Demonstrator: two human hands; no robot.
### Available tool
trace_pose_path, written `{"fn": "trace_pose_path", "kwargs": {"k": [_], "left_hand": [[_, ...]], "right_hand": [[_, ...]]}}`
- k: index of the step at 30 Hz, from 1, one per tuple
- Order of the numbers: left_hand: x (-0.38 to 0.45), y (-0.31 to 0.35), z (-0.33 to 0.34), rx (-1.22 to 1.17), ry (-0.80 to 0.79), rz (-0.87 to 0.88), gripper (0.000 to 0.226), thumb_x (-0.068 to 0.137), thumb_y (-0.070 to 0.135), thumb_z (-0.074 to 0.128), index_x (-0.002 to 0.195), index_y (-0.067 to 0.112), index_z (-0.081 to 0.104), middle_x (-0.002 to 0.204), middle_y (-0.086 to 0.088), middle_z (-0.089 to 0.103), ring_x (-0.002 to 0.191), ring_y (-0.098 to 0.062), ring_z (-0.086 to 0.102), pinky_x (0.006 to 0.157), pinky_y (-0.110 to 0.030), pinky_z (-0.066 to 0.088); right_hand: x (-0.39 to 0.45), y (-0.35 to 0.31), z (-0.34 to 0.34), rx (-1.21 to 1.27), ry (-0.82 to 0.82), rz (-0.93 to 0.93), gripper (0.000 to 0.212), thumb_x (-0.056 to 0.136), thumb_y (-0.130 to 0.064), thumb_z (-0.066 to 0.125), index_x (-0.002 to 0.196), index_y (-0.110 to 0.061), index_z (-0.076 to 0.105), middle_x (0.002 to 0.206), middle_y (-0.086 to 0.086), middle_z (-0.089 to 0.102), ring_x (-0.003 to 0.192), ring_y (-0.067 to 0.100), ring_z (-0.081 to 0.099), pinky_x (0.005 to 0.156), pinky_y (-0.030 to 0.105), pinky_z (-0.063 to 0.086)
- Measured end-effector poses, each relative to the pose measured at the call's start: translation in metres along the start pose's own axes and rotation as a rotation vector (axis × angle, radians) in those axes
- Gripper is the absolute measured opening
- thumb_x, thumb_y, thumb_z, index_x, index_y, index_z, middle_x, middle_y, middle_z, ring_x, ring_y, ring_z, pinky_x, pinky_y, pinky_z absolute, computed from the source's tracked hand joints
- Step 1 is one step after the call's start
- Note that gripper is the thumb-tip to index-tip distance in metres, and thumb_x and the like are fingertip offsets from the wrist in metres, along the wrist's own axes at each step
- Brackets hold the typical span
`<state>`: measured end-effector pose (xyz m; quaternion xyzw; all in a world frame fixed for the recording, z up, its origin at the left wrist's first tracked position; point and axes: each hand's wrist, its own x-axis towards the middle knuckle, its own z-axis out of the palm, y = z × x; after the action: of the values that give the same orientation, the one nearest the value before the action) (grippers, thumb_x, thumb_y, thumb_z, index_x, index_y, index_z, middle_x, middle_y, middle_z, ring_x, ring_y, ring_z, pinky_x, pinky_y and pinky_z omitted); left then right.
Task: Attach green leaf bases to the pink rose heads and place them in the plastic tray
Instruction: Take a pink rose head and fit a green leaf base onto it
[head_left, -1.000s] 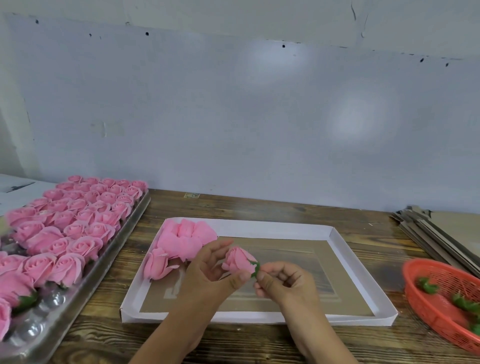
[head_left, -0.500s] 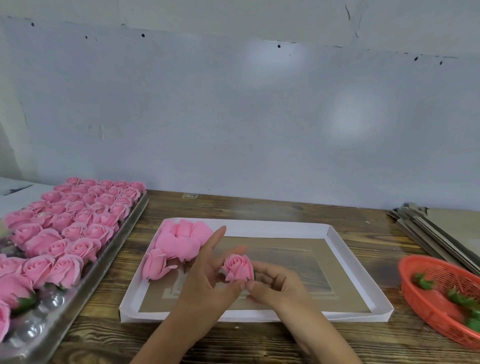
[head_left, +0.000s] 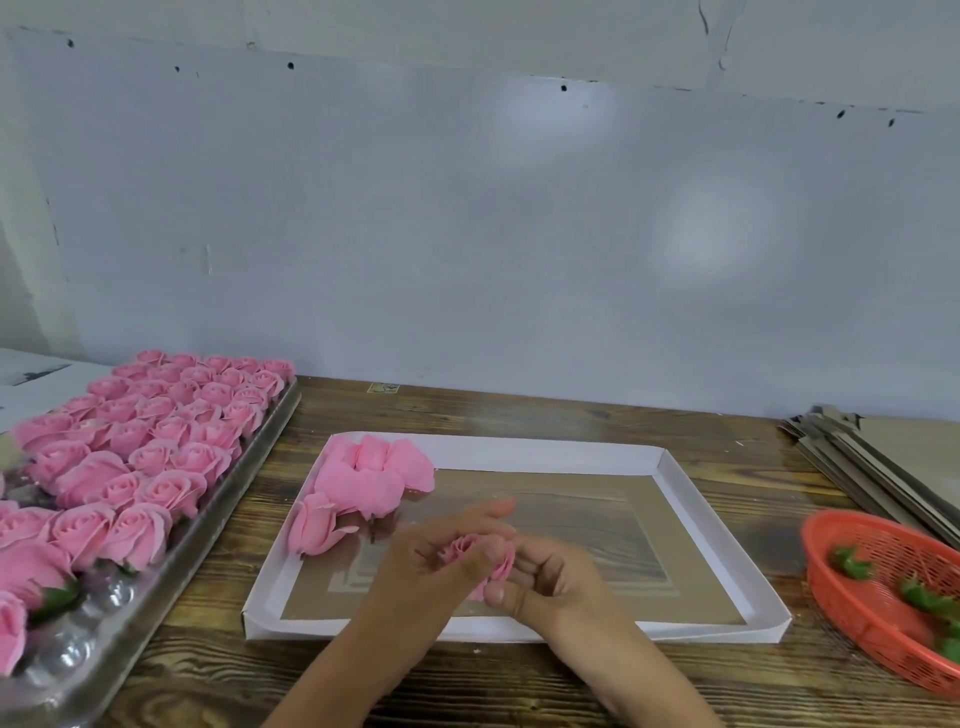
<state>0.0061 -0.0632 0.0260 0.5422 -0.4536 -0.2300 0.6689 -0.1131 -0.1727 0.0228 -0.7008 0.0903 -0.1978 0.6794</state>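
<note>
Both hands blurring over white box lid (head_left: 675, 470), left hand (head_left: 431, 571) and right hand (head_left: 550, 587) pinching one pink rose head (head_left: 460, 551) between them, mostly covering it, leaf base hidden, plastic tray (head_left: 244, 467) being cropped at left, orange basket (head_left: 857, 603) being cropped at right.

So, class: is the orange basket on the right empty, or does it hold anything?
Not empty. The orange basket holds several green leaf bases scattered on its mesh floor; its far right side is cut off by the frame.

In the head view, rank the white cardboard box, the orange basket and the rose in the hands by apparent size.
1. White cardboard box, clearly largest.
2. Orange basket, cut off at the frame's edge, so its full extent is unsure.
3. Rose, smallest, partly hidden by the left hand and right hand.
</note>
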Motion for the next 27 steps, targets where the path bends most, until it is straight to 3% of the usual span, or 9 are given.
{"fn": "trace_pose_path", "kwargs": {"k": [3,7,9,11,15,17,19,22,27], "left_hand": [[-0.001,0.000,0.001,0.077,-0.117,-0.098,0.019,0.079,0.042,0.080,0.098,0.044,0.077,0.101,0.020,0.076,0.102,-0.001,0.070,0.094,-0.023,0.055],[-0.004,0.000,-0.003,0.091,-0.133,-0.118,0.063,0.058,0.065,0.087,0.116,0.063,0.060,0.122,0.022,0.068,0.113,0.000,0.065,0.090,-0.020,0.053],[-0.003,-0.001,-0.006,0.048,-0.032,-0.075,0.066,0.059,0.076,0.080,0.119,0.055,0.063,0.125,0.020,0.065,0.115,-0.003,0.064,0.087,-0.018,0.054],[-0.002,0.000,-0.007,0.066,0.030,-0.008,0.051,0.067,0.078,0.071,0.104,0.043,0.075,0.119,0.013,0.070,0.116,-0.003,0.063,0.089,-0.016,0.052],[-0.001,0.000,-0.003,0.034,0.001,0.003,0.042,0.077,0.062,0.073,0.075,0.021,0.079,0.083,-0.010,0.077,0.112,-0.007,0.067,0.085,-0.014,0.052],[-0.001,-0.001,-0.002,0.046,-0.045,-0.032,0.027,0.079,0.051,0.073,0.074,0.026,0.080,0.072,-0.010,0.075,0.114,-0.008,0.067,0.086,-0.017,0.052],[0.000,-0.002,-0.002,0.059,-0.079,-0.099,0.016,0.073,0.047,0.076,0.075,0.032,0.081,0.087,0.003,0.079,0.111,-0.008,0.068,0.077,-0.021,0.056],[-0.002,-0.002,-0.001,0.055,-0.081,-0.145,0.029,0.065,0.047,0.082,0.093,0.039,0.079,0.110,0.014,0.074,0.104,-0.008,0.070,0.074,-0.021,0.057],[-0.005,0.003,-0.003,0.000,0.026,-0.052,0.046,0.069,0.068,0.076,0.105,0.038,0.074,0.102,0.002,0.072,0.092,-0.006,0.070,0.078,-0.017,0.055]], "right_hand": [[0.000,-0.004,0.000,-0.026,-0.004,0.003,0.029,0.090,-0.001,0.066,0.119,0.001,0.066,0.114,0.014,0.072,0.111,0.026,0.067,0.099,0.036,0.052],[-0.001,-0.006,0.000,-0.030,0.027,-0.002,0.028,0.090,0.006,0.062,0.116,-0.003,0.069,0.111,0.011,0.074,0.110,0.024,0.068,0.098,0.033,0.052],[-0.001,-0.007,0.001,-0.087,0.034,-0.049,0.023,0.091,0.005,0.062,0.107,-0.008,0.072,0.103,0.006,0.076,0.104,0.019,0.070,0.095,0.030,0.052],[-0.001,-0.009,0.004,-0.170,0.002,-0.099,0.028,0.092,0.006,0.061,0.099,-0.019,0.073,0.097,-0.003,0.076,0.101,0.013,0.069,0.093,0.024,0.049],[-0.002,-0.015,0.008,-0.221,-0.043,-0.132,0.037,0.093,-0.001,0.063,0.091,-0.037,0.073,0.093,-0.003,0.075,0.101,0.013,0.069,0.090,0.018,0.048],[-0.003,-0.015,0.008,-0.219,-0.048,-0.145,0.032,0.093,-0.004,0.064,0.089,-0.034,0.074,0.097,0.002,0.075,0.102,0.016,0.069,0.091,0.020,0.048],[-0.003,-0.014,0.008,-0.196,-0.058,-0.140,0.027,0.093,-0.005,0.064,0.099,-0.028,0.076,0.105,0.000,0.075,0.105,0.013,0.068,0.090,0.019,0.048],[-0.003,-0.010,0.006,-0.164,-0.045,-0.104,0.027,0.095,-0.005,0.061,0.118,-0.015,0.071,0.112,0.001,0.074,0.108,0.016,0.068,0.092,0.022,0.050],[-0.002,-0.008,0.003,-0.189,0.033,-0.079,0.022,0.091,0.000,0.064,0.110,-0.009,0.073,0.107,0.002,0.076,0.107,0.015,0.069,0.095,0.030,0.051]]}}
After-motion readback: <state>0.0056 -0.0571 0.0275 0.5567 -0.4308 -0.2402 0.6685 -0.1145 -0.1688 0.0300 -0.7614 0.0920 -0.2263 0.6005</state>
